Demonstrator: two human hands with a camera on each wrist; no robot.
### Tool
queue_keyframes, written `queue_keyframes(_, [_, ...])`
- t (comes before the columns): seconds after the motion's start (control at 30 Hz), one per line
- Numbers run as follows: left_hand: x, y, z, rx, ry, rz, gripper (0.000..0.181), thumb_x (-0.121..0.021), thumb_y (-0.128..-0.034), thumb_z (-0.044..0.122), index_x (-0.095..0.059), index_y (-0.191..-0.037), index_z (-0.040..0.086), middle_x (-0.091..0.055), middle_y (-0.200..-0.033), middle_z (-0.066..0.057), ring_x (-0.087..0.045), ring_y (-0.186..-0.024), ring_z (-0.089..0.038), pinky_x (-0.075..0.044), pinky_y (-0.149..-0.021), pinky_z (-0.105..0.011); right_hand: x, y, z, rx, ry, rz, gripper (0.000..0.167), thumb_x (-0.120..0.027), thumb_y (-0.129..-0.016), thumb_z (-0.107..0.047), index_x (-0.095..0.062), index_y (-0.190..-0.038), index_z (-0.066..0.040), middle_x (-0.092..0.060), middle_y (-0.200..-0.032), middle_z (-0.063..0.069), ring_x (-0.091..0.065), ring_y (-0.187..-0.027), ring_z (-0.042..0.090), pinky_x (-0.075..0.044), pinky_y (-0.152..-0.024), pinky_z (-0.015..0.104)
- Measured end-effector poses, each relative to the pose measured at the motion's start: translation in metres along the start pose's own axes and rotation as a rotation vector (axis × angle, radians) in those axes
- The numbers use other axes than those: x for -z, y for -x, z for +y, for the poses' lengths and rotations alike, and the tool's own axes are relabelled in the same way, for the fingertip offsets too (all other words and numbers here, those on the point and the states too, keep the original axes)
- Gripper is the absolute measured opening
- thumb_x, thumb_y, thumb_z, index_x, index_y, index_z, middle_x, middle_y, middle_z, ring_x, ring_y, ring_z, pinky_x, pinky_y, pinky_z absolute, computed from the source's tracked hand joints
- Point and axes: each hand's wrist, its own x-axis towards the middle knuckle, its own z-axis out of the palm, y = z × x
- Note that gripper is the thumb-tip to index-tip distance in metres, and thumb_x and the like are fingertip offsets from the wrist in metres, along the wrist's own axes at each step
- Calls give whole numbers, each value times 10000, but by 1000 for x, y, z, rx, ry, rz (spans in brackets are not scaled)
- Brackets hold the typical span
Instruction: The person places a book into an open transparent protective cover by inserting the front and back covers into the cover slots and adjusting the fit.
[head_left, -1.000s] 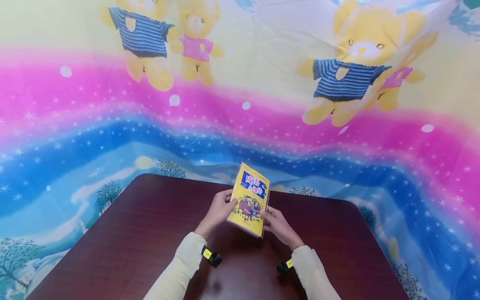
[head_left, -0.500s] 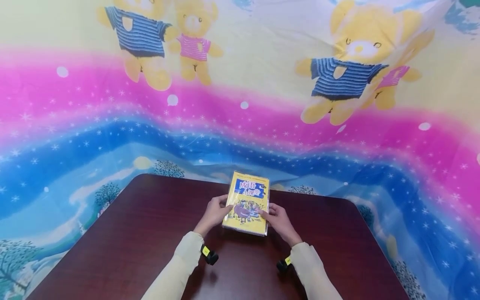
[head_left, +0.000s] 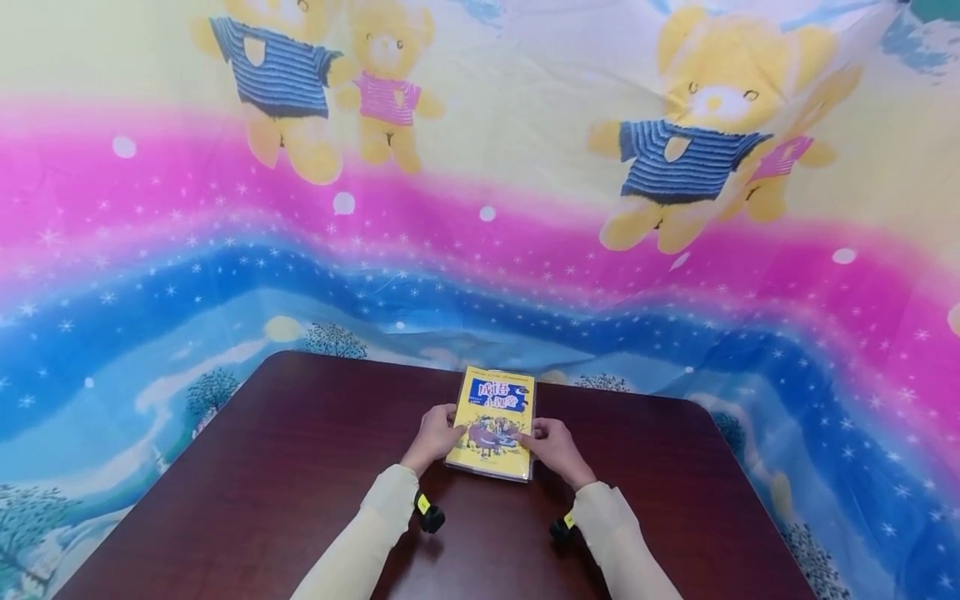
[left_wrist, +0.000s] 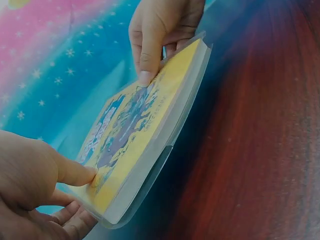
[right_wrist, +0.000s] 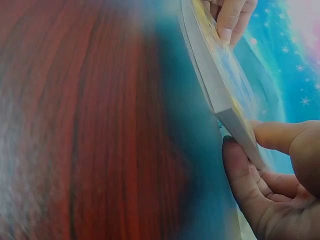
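A yellow book [head_left: 491, 462] in a clear plastic cover faces up, its front showing a blue title panel and a purple drawing. My left hand [head_left: 432, 435] grips its left edge, thumb on the front cover and fingers underneath. On the opposite edge my right hand [head_left: 557, 450] pinches it the same way. The left wrist view shows the book [left_wrist: 172, 92] closed, with its page edges and loose cover flap visible. In the right wrist view the right hand [right_wrist: 280, 185] has its thumb on top and fingers beneath the book. The book looks raised off the table.
A dark reddish-brown wooden table [head_left: 300, 483] with rounded far corners lies under the hands. Behind it hangs a cloth backdrop [head_left: 487, 275] printed with bears and snowflakes. Black wrist cameras [head_left: 429, 512] are strapped at both sleeves.
The book has turned from a slanted pose to nearly square-on and has come lower in the head view. Both hands have kept hold of it and lowered with it.
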Motion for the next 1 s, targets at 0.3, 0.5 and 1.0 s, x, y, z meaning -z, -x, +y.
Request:
queue_keyframes(0.3, [-8,1,-4,45,-50,-5,320,-634,-982,34,-616,-1282,-78,-687,-979,-133,-668,-758,-161,-589,-681,-312,0,-1,5,-46,110,26,303,-756,-938,-234,-703,-1090,22,-666,-859,90,-618,-701,160,-569,-643,297])
queue_keyframes(0.5, [-14,1,-11,63,-56,3,289,-636,-980,35,-630,-1246,-78,-663,-929,-127,-657,-732,-164,-584,-658,-308,0,-2,6,-49,136,35,357,-775,-919,-214,-679,-1135,54,-679,-907,105,-644,-725,159,-601,-665,320])
queue_keyframes(1.0, [-24,1,-4,-12,-300,124,242,-777,-879,80,-706,-1044,-82,-548,-934,-112,-464,-951,-247,-458,-870,-422,-2,-1,1,-76,217,105,442,-844,-854,-264,-677,-1127,41,-672,-929,107,-633,-773,183,-592,-655,314])
